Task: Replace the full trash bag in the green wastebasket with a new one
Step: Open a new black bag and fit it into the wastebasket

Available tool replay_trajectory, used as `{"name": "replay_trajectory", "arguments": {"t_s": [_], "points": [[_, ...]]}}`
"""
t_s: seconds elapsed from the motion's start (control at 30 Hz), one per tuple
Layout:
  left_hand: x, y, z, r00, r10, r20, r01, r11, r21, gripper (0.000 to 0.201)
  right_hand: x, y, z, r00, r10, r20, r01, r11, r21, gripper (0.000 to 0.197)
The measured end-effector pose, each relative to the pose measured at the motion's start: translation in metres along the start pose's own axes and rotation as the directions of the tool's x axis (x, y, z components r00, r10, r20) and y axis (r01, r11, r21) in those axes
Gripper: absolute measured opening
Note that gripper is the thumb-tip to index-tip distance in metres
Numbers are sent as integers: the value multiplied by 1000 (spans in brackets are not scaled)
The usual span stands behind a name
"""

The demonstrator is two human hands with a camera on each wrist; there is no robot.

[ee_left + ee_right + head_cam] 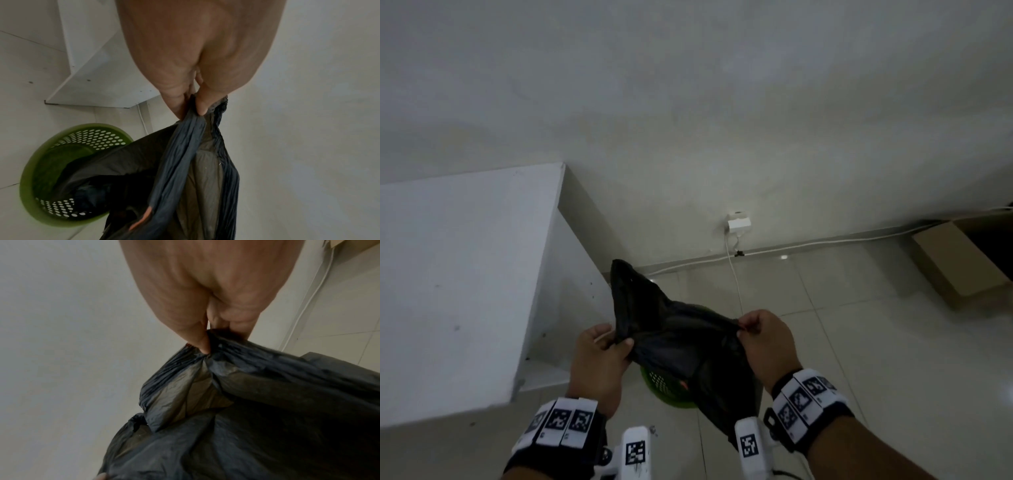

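Head view, low centre: left hand (599, 356) pinches one bunched edge of the crinkly black trash bag (681, 346), right hand (763, 342) pinches the other, stretching it over the green wastebasket (664, 387). Left wrist alone shows the basket's perforated plastic wall, bag bottom inside.

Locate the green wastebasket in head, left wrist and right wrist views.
Head: green wastebasket at lower centre, mostly hidden behind the black trash bag held by both hands.
Left wrist: lower left, perforated wall visible, bag hanging into it.
Right wrist: not in view; the bag fills the lower frame.
Shared landmark: the black trash bag, in all three.
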State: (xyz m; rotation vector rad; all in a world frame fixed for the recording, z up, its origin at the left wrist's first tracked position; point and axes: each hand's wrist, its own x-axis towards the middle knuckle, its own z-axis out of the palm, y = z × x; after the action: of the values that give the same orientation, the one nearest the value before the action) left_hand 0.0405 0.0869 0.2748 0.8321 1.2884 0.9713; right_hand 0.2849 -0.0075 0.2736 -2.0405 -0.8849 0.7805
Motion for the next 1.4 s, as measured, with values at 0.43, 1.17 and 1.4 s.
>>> {"name": "replay_trajectory", "arguments": {"t_s": [0.43, 1.17, 1.4], "points": [[105, -191, -55, 999, -31, 37, 23, 978, 205, 55, 77, 164, 149, 975, -153, 160, 166, 983, -75, 32], [193, -256, -87, 739, 647, 188, -617, 538, 574, 6, 138, 222, 266, 968, -243, -62, 249, 906, 342, 15], [260, -235, -85, 821, 506, 263, -448, 288, 846, 55, 215, 212, 204, 940, -297, -168, 235, 921, -312, 65]]}}
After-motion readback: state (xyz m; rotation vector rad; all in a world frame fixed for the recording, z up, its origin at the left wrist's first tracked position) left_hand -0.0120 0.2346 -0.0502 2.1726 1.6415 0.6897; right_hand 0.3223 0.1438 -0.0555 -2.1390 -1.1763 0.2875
